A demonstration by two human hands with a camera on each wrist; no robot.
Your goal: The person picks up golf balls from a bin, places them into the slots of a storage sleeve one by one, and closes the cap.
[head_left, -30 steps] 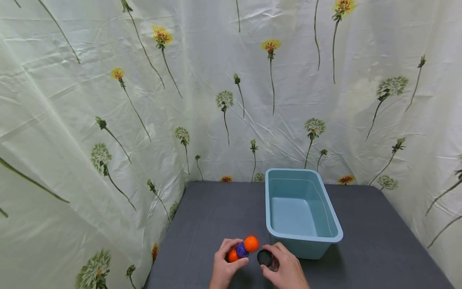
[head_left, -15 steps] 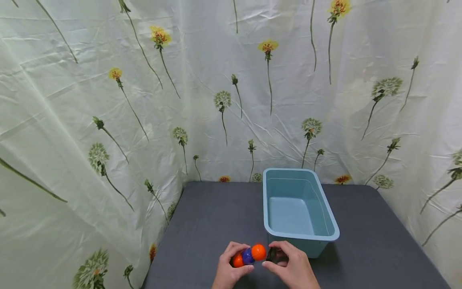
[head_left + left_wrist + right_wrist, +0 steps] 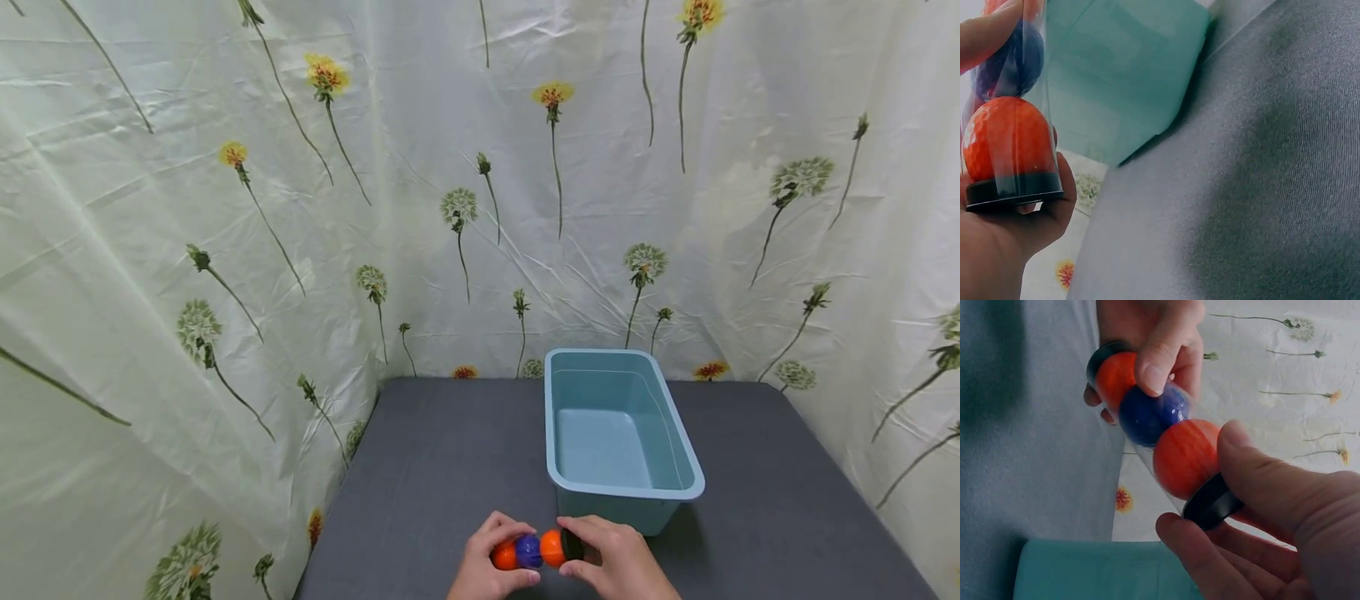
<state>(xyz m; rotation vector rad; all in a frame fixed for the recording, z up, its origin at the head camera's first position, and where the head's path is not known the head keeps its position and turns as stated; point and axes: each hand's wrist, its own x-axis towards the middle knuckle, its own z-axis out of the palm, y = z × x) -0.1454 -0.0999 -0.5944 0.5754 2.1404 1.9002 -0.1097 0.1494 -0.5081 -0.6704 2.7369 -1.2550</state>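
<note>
A clear plastic tube holds an orange ball, a blue ball and another orange ball in a row. My left hand grips the tube near its left end, where a black end cap sits. At the other end my right hand pinches a black cap between thumb and fingers. That cap sits against the tube's end, beside the orange ball; whether it is fully seated I cannot tell. In the head view the tube lies nearly level, above the table's near part.
A light blue tub stands on the dark grey cloth-covered table, just beyond my right hand. Its visible floor bears nothing. A white curtain printed with dandelions hangs behind and to both sides.
The black cap in my right hand has gone from apart from the tube to against its open end. Both hands have shifted slightly right and nearer, and the tube has turned more level.
</note>
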